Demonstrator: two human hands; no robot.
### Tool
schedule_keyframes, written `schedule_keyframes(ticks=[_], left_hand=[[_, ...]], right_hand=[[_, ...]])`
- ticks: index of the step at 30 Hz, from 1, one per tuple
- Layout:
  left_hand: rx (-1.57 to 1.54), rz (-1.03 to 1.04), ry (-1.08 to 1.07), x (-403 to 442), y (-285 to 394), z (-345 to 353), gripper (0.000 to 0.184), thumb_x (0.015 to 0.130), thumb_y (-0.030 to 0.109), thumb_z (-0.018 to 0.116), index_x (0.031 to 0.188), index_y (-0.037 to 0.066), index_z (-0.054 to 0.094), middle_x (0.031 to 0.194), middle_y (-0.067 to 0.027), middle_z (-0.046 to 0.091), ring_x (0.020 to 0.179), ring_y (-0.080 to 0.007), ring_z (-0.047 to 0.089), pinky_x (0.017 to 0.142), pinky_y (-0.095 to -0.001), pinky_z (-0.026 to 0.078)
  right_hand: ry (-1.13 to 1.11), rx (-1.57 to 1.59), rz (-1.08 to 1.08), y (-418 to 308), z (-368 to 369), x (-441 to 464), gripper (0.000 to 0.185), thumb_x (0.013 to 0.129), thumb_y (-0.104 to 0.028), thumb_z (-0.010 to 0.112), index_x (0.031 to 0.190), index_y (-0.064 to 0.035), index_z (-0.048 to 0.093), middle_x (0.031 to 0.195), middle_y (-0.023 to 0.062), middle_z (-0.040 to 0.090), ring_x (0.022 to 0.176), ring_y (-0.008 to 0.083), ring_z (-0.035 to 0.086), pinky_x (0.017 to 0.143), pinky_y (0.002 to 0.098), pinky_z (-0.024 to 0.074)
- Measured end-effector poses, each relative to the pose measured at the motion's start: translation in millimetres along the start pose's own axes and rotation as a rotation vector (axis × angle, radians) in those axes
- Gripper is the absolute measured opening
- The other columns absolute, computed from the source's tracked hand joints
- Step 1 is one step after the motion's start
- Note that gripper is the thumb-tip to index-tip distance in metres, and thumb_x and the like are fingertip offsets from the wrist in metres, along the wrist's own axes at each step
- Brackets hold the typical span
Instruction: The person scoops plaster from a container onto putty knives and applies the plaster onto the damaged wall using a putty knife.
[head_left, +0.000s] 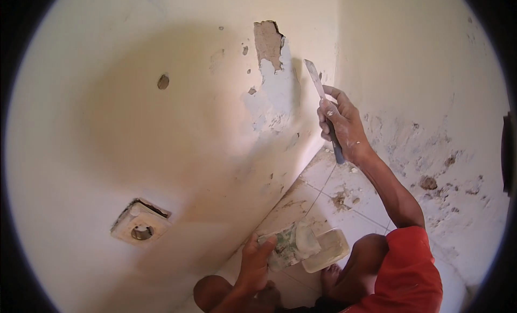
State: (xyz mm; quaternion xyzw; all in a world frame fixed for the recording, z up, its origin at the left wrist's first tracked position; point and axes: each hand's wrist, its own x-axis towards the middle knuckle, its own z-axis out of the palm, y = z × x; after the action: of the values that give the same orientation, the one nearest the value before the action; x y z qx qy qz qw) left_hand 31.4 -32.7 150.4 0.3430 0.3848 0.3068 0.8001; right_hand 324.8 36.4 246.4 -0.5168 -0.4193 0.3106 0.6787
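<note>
My right hand (347, 122) is closed round the dark handle of a putty knife (314, 76), its blade pointing up near the wall corner. White smears mark the fingers. Just left of the blade, a patch of grey-white filler (281, 95) covers part of the wall below a hole (267, 42) of bare brownish masonry. Lower down, my left hand (255, 263) grips a greenish, smeared flat board (284, 249) by its edge. A lump of pale filler (306, 242) sits on that board. Behind its right end, a pale rectangular tub (332, 249) is partly hidden.
A broken wall socket (141, 225) is set into the wall at lower left. A small round hole (163, 81) lies above it. The right wall has rough, damaged plaster (428, 182). Crumbs of debris (342, 199) lie on the tiled floor (371, 205).
</note>
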Motion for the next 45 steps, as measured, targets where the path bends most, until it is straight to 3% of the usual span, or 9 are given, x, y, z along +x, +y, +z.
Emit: schedule_keyframes(ticks=[6,8,10,15,23,28,35,40,45], left_hand=[[-0.018,0.034,0.025,-5.9,5.2,-0.3,0.021,0.098,0.015,0.06,0.113,0.005,0.05,0.103,-0.0067,0.062,0.095,-0.0146,0.063,0.085,-0.0316,0.054],[-0.051,0.039,0.01,-2.6,-1.1,-9.9,0.023,0.098,0.016,0.059,0.116,0.006,0.049,0.104,-0.0061,0.062,0.089,-0.0119,0.063,0.074,-0.0281,0.056],[-0.046,0.048,0.017,-4.7,-0.3,-9.3,0.023,0.098,0.016,0.059,0.116,0.006,0.049,0.102,-0.0056,0.062,0.088,-0.0112,0.063,0.073,-0.0277,0.056],[-0.035,0.091,0.01,-7.2,-1.8,-17.0,0.022,0.099,0.016,0.059,0.114,0.005,0.049,0.101,-0.0053,0.062,0.087,-0.0106,0.062,0.075,-0.0275,0.055],[-0.027,0.112,0.001,-8.5,-0.5,-11.0,0.02,0.099,0.016,0.059,0.111,0.004,0.05,0.101,-0.0059,0.061,0.09,-0.0109,0.061,0.08,-0.0279,0.053],[-0.03,0.117,-0.014,-5.0,-3.9,-13.5,0.019,0.099,0.016,0.059,0.11,0.004,0.05,0.1,-0.0055,0.061,0.088,-0.0103,0.06,0.079,-0.0273,0.053],[-0.015,0.136,0.016,-11.0,1.9,-8.3,0.018,0.099,0.016,0.06,0.108,0.004,0.05,0.099,-0.005,0.061,0.087,-0.01,0.06,0.078,-0.0265,0.053],[-0.027,0.1,0.01,-9.3,3.4,-8.1,0.017,0.098,0.015,0.059,0.109,0.005,0.05,0.1,-0.0055,0.062,0.086,-0.0101,0.062,0.075,-0.0267,0.055],[-0.025,0.094,0.003,-8.3,3.4,-6.5,0.018,0.098,0.015,0.059,0.11,0.006,0.049,0.1,-0.0055,0.062,0.085,-0.01,0.063,0.071,-0.0269,0.057]], right_hand=[[-0.002,0.271,0.016,-11.1,22.5,-17.8,0.046,0.101,-0.017,0.053,0.138,0.0018,0.034,0.079,0.0011,0.048,0.06,0.0077,0.048,0.051,0.024,0.0417],[0.001,0.232,-0.047,-11.5,20.9,-13.8,0.046,0.1,-0.016,0.054,0.138,0.0024,0.035,0.078,0.0015,0.048,0.061,0.0077,0.048,0.052,0.0245,0.0424],[0.074,-0.124,-0.274,-5.5,10.4,-2.7,0.047,0.098,-0.013,0.057,0.138,0.0043,0.036,0.078,0.0024,0.048,0.063,0.0081,0.049,0.055,0.0249,0.0444],[0.047,-0.395,-0.551,4.2,-29.2,52.3,0.035,0.097,-0.009,0.059,0.129,0.0009,0.051,0.083,0.005,0.059,0.069,0.0108,0.055,0.065,0.0275,0.05],[-0.006,-0.544,-0.569,-33.4,-44.5,94.5,0.025,0.097,-0.02,0.06,0.11,0.0012,0.061,0.081,0.007,0.064,0.067,0.0133,0.057,0.067,0.0283,0.0506],[0.176,-0.806,-0.717,-22.1,-41.1,109.1,0.023,0.096,-0.022,0.062,0.106,-0.0017,0.061,0.077,0.0108,0.065,0.064,0.0176,0.06,0.063,0.0324,0.0498],[0.18,-0.701,-0.574,-3.1,-41.3,74.2,0.025,0.095,-0.023,0.063,0.103,0.001,0.061,0.075,0.0102,0.065,0.062,0.0155,0.062,0.06,0.0306,0.0496],[0.062,-0.222,-0.398,-3.8,-27.4,62.2,0.021,0.096,-0.021,0.064,0.102,-0.0004,0.061,0.074,0.0025,0.064,0.063,0.0083,0.06,0.053,0.0235,0.0454],[0.012,-0.076,-0.315,18.1,-13.0,76.6,0.019,0.097,-0.02,0.064,0.103,-0.0017,0.06,0.076,0.0022,0.064,0.062,0.0071,0.06,0.051,0.0216,0.0444]])
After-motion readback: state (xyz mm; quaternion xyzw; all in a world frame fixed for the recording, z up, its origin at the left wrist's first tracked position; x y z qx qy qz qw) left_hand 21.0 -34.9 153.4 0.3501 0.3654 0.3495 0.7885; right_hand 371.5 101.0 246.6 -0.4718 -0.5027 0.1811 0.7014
